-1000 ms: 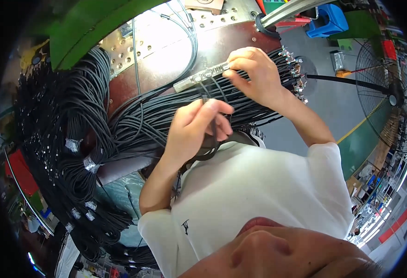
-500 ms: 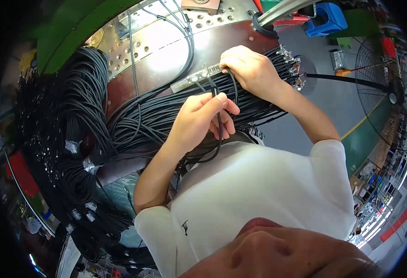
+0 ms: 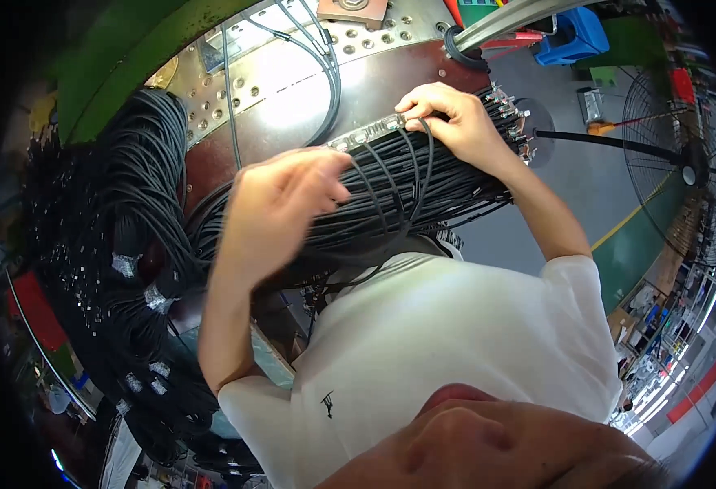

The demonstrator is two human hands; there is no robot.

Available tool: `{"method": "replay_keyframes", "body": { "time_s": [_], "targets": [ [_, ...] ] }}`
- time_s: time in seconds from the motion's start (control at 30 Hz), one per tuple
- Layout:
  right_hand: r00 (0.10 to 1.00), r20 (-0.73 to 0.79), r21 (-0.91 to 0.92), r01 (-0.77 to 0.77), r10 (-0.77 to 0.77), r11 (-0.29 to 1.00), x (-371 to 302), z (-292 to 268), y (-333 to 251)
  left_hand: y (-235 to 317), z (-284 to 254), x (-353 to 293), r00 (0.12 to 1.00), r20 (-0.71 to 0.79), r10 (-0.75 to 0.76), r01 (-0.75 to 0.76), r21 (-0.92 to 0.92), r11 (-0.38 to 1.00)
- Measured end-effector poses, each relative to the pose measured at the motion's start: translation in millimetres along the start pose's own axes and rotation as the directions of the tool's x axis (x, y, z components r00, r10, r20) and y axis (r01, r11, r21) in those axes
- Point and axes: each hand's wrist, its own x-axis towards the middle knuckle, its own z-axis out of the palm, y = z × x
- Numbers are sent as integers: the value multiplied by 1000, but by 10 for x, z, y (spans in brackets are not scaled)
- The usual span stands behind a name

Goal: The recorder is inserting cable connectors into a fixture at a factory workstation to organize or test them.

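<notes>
A narrow metal strip (image 3: 364, 135) lies across a thick bundle of black cables (image 3: 325, 213), with several small metal pieces along it. From the strip, several black cables (image 3: 372, 175) loop down toward my body. At the strip's right end, my right hand (image 3: 456, 122) pinches the end of a black cable (image 3: 428, 163) between thumb and fingers. My left hand (image 3: 280, 204) hovers over the bundle by the strip's left end. Motion smears its fingers, so whether they hold anything is unclear.
A perforated metal plate (image 3: 252, 94) lies behind the bundle. Coiled black cables (image 3: 142, 155) hang at the left, tied in places. Metal cable ends (image 3: 511, 114) poke out at the right. A metal tube (image 3: 505, 26), a blue stool (image 3: 574, 37) and a fan (image 3: 688, 174) stand farther right.
My left hand has let go of the black cable it held near the middle and swung left. My right hand has shifted slightly right along the strip, its fingers still pinched.
</notes>
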Motion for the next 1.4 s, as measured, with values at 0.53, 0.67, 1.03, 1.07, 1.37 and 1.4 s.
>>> {"method": "replay_keyframes", "body": {
  "time_s": [0.53,0.67,1.03,1.07,1.37,1.4],
  "targets": [
    [982,177,15,-71,67,997,398,-302,-78,-713,-580,1548,990,-41,132,-96,-893,440],
    [939,-46,0,342,-342,940,1347,-77,-472,-769,-640,1452,981,-122,150,-182,-838,514],
    [969,-128,-300,163,-209,940,1583,171,-308,-308,-322,914,996,16,82,-24,-882,470],
    [975,-131,-102,167,-179,981,1496,270,-259,-289,-219,829,996,67,65,31,-894,447],
    [955,138,-379,295,-262,877,994,99,35,-396,-1831,-1175,354,-887,298,-628,11,778],
    [939,122,-450,340,-320,826,916,145,80,-436,-2055,-1336,110,-961,254,-582,144,800]
  ]
}}
